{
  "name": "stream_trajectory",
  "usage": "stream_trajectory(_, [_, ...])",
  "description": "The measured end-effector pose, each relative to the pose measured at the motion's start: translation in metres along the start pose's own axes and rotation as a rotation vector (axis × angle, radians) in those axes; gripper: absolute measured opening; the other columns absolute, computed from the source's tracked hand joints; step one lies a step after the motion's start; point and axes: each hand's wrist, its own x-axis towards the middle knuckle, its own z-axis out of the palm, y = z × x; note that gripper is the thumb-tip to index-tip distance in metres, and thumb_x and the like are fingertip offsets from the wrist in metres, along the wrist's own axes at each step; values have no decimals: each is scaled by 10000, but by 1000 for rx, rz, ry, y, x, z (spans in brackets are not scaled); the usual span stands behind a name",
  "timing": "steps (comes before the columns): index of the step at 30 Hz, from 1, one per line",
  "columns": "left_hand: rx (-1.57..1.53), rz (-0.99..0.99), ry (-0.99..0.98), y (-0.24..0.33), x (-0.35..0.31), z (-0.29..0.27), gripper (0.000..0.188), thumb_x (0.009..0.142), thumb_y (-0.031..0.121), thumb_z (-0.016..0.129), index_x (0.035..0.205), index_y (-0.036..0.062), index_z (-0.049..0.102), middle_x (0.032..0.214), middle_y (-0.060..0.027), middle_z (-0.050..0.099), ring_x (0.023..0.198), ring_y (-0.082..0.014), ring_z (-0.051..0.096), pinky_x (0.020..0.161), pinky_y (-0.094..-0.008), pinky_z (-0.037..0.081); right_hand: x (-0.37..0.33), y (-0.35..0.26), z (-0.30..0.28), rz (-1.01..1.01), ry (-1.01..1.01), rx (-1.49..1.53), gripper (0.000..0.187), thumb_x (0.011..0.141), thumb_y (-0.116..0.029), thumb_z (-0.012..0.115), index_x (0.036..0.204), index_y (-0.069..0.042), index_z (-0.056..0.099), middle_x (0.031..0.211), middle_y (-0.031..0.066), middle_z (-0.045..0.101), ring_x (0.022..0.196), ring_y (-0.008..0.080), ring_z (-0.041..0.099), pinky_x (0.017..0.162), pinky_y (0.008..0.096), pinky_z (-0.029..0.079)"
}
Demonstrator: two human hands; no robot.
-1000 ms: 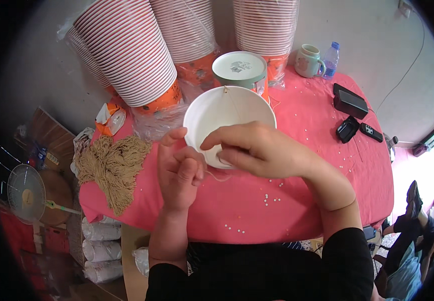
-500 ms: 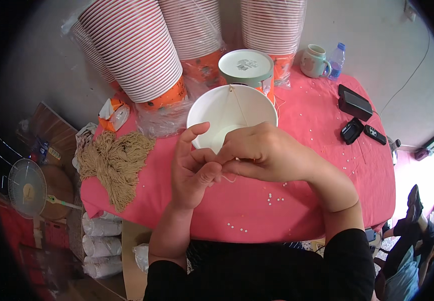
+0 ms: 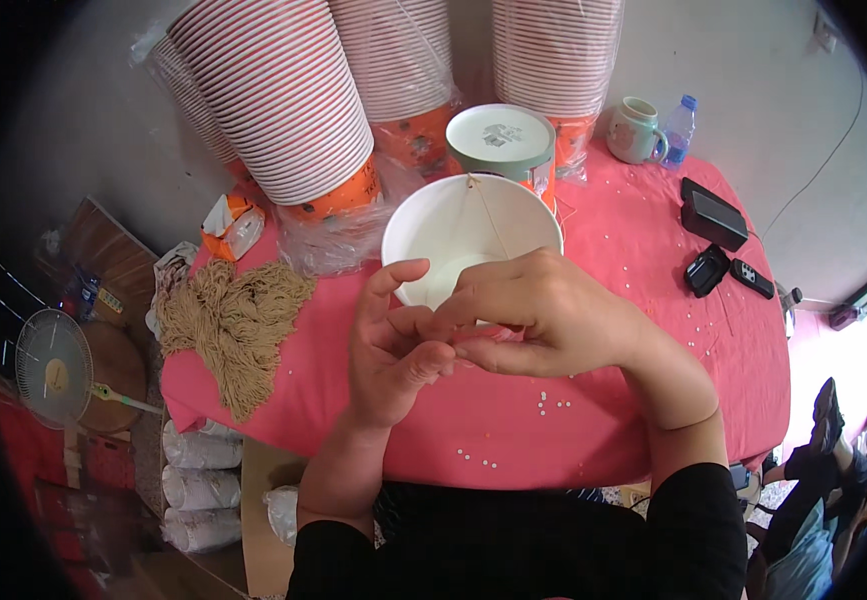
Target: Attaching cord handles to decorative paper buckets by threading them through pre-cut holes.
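A paper bucket [image 3: 423, 215], white inside, stands open in front of me. A thin tan string runs from a hole in its far rim down into it. Over the near rim, my left hand [image 3: 393, 345] is closed in a pinch on string, its index finger raised. Directly beside it, my right hand [image 3: 543, 315] bends inward, palm down, with thumb and index finger at the left fingertips. These fingers are curled at the same string, with a small gap between thumb and index. The string's end is mostly hidden among the fingers.
Tall stacks of wrapped buckets [image 3: 273, 100] and a lidded bucket [image 3: 500, 135] stand behind. A tan string bundle [image 3: 233, 320] lies left. Small white beads [image 3: 543, 405] dot the pink cloth. A mug [image 3: 633, 130], bottle [image 3: 680, 132] and black case [image 3: 713, 215] sit right.
My right thumb has moved a little away from its index finger, widening the gap between them. The loop of string that showed below the fingertips is now barely visible. The view has shifted slightly.
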Motion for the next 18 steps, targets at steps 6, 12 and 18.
stream_trajectory(6, [-20,39,29,-2,-1,-5,671,884,161,723,1399,42,310,753,-40,628,629,-71,566,568,-184,424,2,-8,2,41,-4,62,208,760,-53,741,954,-46,667,780,73,653,656,247,631,551,341,483])
stream_trajectory(12, [22,114,48,-9,3,-4,636,889,64,692,1391,15,305,798,-47,628,702,-82,584,650,-200,457,-1,0,8,1,32,-75,251,780,-123,715,1010,-59,636,782,88,614,668,282,640,551,403,494])
stream_trajectory(18, [272,98,-8,-9,-3,-4,495,893,-23,631,1323,-7,387,874,-65,626,771,-112,610,730,-237,502,0,0,0,-102,14,-297,182,811,-115,662,970,-41,613,777,97,586,630,287,619,532,406,480])
